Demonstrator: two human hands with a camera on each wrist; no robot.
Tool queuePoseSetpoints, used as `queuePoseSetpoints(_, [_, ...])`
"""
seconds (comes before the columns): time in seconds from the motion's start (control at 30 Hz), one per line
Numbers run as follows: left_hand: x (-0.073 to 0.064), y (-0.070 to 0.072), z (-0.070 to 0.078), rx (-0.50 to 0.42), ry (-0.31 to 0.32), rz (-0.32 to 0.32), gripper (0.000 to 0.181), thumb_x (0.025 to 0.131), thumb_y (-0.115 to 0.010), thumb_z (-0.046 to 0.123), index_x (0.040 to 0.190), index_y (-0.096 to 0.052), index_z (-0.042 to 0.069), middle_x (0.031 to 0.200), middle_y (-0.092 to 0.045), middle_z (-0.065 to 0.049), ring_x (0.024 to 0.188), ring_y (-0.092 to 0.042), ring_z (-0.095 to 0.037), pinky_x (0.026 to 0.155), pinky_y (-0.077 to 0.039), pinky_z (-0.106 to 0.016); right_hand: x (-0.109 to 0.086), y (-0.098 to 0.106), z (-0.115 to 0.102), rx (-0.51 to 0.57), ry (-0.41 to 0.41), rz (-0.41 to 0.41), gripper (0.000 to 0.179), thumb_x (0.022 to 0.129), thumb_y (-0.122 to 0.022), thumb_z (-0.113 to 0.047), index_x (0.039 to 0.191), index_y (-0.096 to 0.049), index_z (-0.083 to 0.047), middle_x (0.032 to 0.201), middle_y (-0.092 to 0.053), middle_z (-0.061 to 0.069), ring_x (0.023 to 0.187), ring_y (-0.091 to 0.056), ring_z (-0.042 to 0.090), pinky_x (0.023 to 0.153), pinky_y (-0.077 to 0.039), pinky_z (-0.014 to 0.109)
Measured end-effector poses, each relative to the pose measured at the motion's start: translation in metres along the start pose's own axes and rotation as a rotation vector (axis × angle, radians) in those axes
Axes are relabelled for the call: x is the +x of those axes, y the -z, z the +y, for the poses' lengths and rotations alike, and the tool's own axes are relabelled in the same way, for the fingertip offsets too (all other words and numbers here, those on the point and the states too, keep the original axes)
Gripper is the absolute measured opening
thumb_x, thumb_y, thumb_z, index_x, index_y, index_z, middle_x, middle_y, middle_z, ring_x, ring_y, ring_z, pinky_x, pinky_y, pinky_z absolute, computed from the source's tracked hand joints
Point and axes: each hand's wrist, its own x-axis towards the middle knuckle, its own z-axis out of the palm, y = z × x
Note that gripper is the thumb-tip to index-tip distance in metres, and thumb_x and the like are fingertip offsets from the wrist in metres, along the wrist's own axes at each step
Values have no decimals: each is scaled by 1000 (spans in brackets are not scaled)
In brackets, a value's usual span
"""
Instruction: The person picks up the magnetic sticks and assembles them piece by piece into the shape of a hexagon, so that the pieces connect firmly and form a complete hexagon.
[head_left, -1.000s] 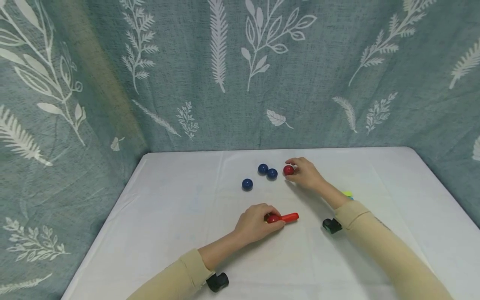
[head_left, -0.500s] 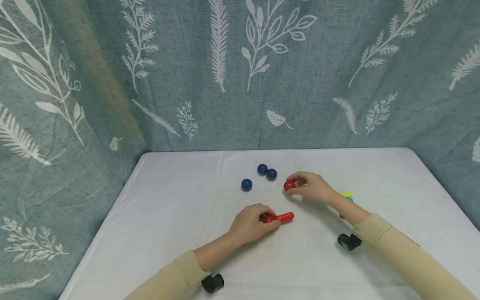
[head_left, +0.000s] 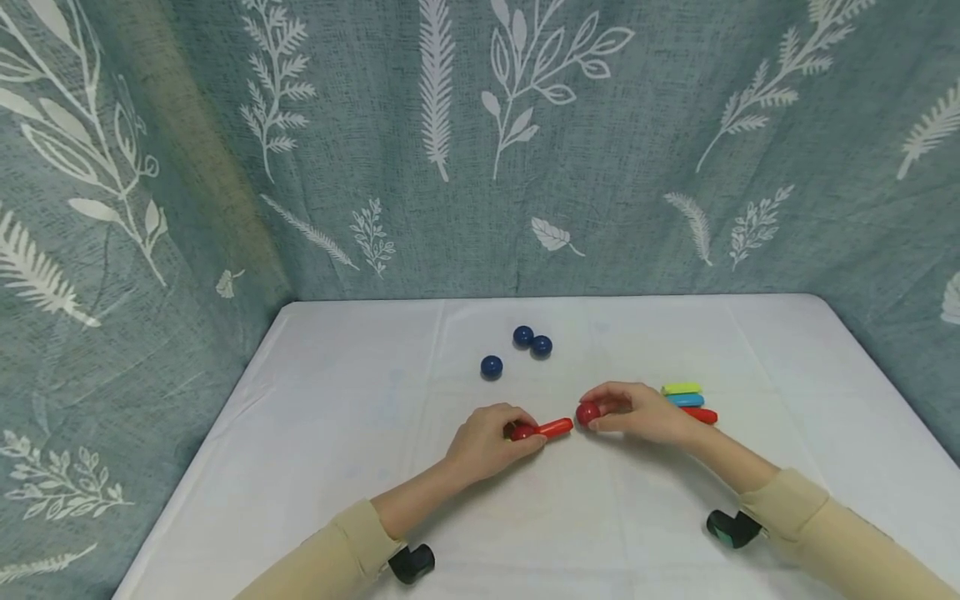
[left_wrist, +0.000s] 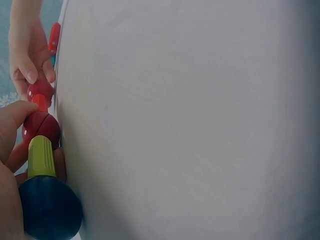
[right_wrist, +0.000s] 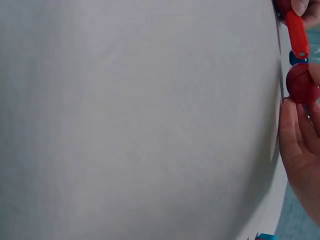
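My left hand (head_left: 487,446) grips a chain of toy balls and rods low over the white table. In the left wrist view the chain runs from a dark blue ball (left_wrist: 50,207) through a yellow-green rod (left_wrist: 41,157) to a red ball (left_wrist: 42,128). From that ball a red rod (head_left: 556,428) sticks out to the right. Between thumb and fingertips, my right hand (head_left: 645,414) pinches a second red ball (head_left: 587,413). The right wrist view shows this ball close to the red rod's free end, with a slight gap. My left palm hides part of the chain in the head view.
Three dark blue balls (head_left: 491,367) lie farther back on the white table (head_left: 360,375). Beyond my right hand are a yellow-green rod (head_left: 681,388), a blue rod (head_left: 686,401) and another red rod (head_left: 702,415). A patterned curtain (head_left: 465,242) stands behind the table.
My right hand has brought its red ball from beside the blue balls toward me, up to the red rod's end. The left hand has shifted slightly left with the chain.
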Motion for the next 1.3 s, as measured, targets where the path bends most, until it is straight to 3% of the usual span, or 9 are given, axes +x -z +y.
queuePoseSetpoints(0.33, [-1,1,1,-22,-10,8,16,84,-76,29,93,-75,16,76,-59,11,68,-49,-7,59,-39,-22,0,-4,0,49,36,-42,40,92,-69,-21,127,-60,-4,118,-65,11,107,-60,25,86,-50,29])
queuePoseSetpoints(0.63, [-1,1,0,-17,-29,20,15,84,-76,30,91,-75,16,75,-59,11,67,-49,-7,58,-39,-22,2,-7,-1,22,67,-39,38,92,-69,-20,126,-61,-4,114,-65,10,97,-58,23,81,-50,28])
queuePoseSetpoints(0.8, [2,2,0,58,-39,9,19,83,-76,32,94,-74,17,75,-58,11,68,-50,-7,58,-40,-22,3,-9,0,17,57,-29,39,91,-70,-21,125,-62,-4,111,-66,8,97,-59,22,81,-50,28])
queuePoseSetpoints(1.03, [18,-2,23,206,-52,-71,42,82,-75,43,114,-69,16,97,-67,3,84,-56,-9,65,-46,-25,3,-10,-1,11,40,-3,40,90,-71,-22,124,-62,-3,104,-65,6,94,-58,22,79,-50,26])
queuePoseSetpoints(1.17, [28,-12,35,226,-49,-102,45,82,-76,43,116,-67,14,95,-66,4,80,-56,-8,62,-45,-24,3,-10,-1,24,41,-5,40,90,-72,-21,124,-61,-2,102,-65,5,93,-59,22,79,-51,25])
queuePoseSetpoints(1.3, [34,-21,39,218,-44,-85,43,83,-76,43,113,-67,12,89,-65,5,74,-54,-5,59,-43,-20,3,-8,0,51,48,-25,41,90,-71,-18,125,-60,1,106,-65,8,96,-60,20,81,-50,24])
